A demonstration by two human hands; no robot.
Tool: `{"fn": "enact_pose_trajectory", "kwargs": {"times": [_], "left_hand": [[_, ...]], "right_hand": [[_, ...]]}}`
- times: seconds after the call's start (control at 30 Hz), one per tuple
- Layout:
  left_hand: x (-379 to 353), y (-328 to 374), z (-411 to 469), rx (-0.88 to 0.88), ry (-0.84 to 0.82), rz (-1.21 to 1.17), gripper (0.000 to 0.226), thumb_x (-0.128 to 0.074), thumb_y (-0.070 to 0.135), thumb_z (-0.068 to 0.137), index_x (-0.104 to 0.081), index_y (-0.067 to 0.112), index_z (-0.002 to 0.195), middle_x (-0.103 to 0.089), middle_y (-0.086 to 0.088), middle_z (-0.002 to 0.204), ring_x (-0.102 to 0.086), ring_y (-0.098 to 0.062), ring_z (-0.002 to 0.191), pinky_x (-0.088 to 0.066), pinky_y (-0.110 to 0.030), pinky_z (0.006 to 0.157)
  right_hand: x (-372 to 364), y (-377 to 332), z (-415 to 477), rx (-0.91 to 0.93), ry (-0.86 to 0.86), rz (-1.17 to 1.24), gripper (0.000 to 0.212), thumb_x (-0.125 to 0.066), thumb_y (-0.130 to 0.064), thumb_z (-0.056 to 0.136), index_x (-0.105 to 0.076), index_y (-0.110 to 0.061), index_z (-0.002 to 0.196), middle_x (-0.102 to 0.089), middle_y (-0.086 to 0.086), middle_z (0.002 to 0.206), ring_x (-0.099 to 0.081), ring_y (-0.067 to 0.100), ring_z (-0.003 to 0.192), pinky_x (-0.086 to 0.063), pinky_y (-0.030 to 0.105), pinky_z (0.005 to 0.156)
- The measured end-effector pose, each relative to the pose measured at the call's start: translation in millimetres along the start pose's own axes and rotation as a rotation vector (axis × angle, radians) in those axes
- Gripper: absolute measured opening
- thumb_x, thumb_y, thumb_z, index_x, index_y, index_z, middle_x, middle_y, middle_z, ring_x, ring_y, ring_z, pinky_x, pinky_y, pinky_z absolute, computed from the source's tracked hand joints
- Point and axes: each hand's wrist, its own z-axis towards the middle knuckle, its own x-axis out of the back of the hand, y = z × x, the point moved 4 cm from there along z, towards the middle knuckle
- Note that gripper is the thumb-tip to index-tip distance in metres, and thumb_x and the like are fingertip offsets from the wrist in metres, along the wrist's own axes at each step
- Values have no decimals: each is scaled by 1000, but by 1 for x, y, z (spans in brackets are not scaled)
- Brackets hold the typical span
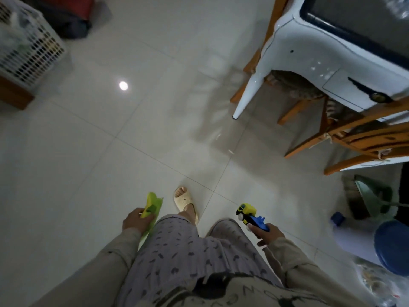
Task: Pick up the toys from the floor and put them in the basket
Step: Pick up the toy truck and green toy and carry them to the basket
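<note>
Dark lettering printed on the shirt (232, 291) at the lower edge was cut off and could not be read. The left hand (137, 220) was closed around a yellow-green toy (151, 204) whose shape was unclear, and the right hand (269, 234) gripped a blue-and-yellow toy truck (249, 214) by its blue end. The white lattice basket (33, 52) stood far off at upper left, partly cropped, its contents blurred.

I held two toys: one yellow-green toy (151, 205) and one yellow-and-blue toy truck (251, 216). I counted one white lattice basket (31, 52), one white table (327, 63), two wooden chairs (345, 138), one slipper (184, 203) and one blue lid (392, 249).
</note>
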Motion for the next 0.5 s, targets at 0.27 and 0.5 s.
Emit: {"fn": "enact_pose_trajectory", "kwargs": {"times": [0.27, 0.5], "left_hand": [[77, 118, 53, -92, 55, 33, 45, -64, 36, 82, -61, 11, 119, -65, -16, 121, -59, -32, 113, -44, -33, 95], [117, 155, 86, -65, 54, -107, 60, -67, 43, 70, -60, 9, 118, -64, -16, 121, -58, -33, 113, -43, -35, 95]], "right_hand": [[34, -94, 15, 7, 30, -48, 56, -65, -41, 83, -54, 0, 120, -62, 13, 98, -62, 28, 78, -44, 28, 72], [54, -203, 39, 38, 10, -128, 55, -66, -41, 83, -56, 0, 118, -63, 11, 94, -63, 27, 76, -43, 28, 72]]}}
